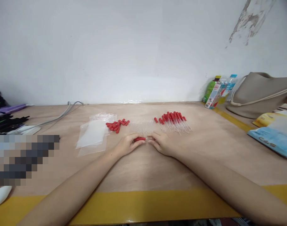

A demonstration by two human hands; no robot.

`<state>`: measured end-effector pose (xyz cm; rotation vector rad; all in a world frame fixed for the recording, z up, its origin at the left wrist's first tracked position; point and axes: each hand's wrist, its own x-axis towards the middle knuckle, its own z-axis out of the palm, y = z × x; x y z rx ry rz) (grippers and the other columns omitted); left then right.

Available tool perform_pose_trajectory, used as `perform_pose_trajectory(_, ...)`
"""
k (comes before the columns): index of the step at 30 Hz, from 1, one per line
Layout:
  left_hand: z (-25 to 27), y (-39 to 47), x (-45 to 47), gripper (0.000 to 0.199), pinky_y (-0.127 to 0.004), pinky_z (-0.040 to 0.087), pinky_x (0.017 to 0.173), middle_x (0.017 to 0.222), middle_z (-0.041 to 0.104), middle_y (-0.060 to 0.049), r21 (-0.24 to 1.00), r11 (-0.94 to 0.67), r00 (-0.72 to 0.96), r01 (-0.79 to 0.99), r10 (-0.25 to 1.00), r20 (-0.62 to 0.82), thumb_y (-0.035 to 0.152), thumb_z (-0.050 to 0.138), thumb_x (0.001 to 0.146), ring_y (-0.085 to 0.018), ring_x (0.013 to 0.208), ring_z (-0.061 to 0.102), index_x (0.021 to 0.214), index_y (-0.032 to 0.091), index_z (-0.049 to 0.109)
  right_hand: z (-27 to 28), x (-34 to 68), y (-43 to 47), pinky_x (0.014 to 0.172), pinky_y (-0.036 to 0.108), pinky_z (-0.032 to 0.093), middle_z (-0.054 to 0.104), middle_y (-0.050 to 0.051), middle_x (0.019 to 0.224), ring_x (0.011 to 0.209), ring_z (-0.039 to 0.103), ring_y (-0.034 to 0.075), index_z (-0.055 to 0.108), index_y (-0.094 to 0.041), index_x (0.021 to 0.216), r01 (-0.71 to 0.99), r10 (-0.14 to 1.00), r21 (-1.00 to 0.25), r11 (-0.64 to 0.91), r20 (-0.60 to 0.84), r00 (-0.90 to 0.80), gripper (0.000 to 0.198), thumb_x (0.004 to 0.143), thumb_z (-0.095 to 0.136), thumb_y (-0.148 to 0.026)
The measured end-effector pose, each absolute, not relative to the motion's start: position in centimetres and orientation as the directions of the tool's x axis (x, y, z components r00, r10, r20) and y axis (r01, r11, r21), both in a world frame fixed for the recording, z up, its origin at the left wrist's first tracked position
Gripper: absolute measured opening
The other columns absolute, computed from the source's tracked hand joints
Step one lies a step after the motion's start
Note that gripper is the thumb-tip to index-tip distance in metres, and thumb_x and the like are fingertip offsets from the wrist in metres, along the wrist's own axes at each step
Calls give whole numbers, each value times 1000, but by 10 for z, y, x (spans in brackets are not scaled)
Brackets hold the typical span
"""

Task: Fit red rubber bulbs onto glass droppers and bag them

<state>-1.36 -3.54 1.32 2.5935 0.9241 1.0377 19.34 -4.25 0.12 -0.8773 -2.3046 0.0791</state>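
My left hand (129, 144) is closed round a red rubber bulb (140, 139) near the middle of the table. Facing it, my right hand (163, 143) pinches a thin clear tube (148, 138), whose end meets the bulb's mouth; whether it sits inside cannot be made out. Just beyond my hands lies a row of clear tubes (142, 126). Loose red bulbs (113, 126) are heaped to the left of that row. On its right, several droppers (175, 118), red bulbs fitted on clear tubes, lie side by side.
Clear zip bags (92, 135) lie flat at left. Drink bottles (214, 94), a grey-beige bag (261, 94) and a blue packet (273, 141) stand or lie at right. A grey cable (60, 114) crosses the back left. Yellow tape (143, 205) lines the table's front edge.
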Motion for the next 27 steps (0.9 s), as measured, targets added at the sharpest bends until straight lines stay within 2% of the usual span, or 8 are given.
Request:
perform_pose_trajectory(3,11,-34,-17,16,-21,47,63,78,67,-1,461,-747,510,479,665,546,29,58,80,-11,67,60,88,17,65,2,200,-43,67,24,38,60,6,82,75,54,13,57,-15,91,555,596,-285,782,605,-528,20,88,41,-26)
perform_pose_trajectory(9,3,-31,-16,18,-20,46,59,76,69,-1,541,-696,507,471,716,479,31,59,79,-12,64,60,85,18,68,2,200,-43,70,31,26,63,3,71,65,50,13,61,-18,78,642,548,-128,756,661,-513,25,88,40,-27)
perform_pose_trajectory(14,4,-33,-17,18,-20,45,58,77,69,-2,558,-687,531,465,721,445,30,59,78,-12,64,60,87,17,68,4,199,-42,70,32,22,61,1,63,63,46,12,59,-16,70,651,559,-84,754,603,-570,28,88,39,-26)
perform_pose_trajectory(21,9,-33,-16,18,-21,46,59,75,68,-1,540,-702,562,463,704,434,33,61,77,-12,64,59,85,18,67,17,203,-40,77,33,22,62,2,70,72,47,14,62,-18,77,657,580,-21,754,492,-649,29,89,38,-28)
perform_pose_trajectory(24,7,-31,-16,26,-22,46,59,77,63,-1,514,-682,492,519,731,473,35,60,77,-11,62,55,97,18,62,25,209,-38,76,33,22,63,5,81,81,47,17,65,-20,82,670,591,29,742,443,-674,26,88,40,-27)
perform_pose_trajectory(27,4,-29,-16,45,-24,47,60,84,55,-2,451,-643,384,619,749,541,34,63,74,-11,63,51,113,17,50,30,219,-31,73,33,22,62,6,82,83,48,18,66,-20,77,797,716,-21,603,455,-530,26,85,42,-26)
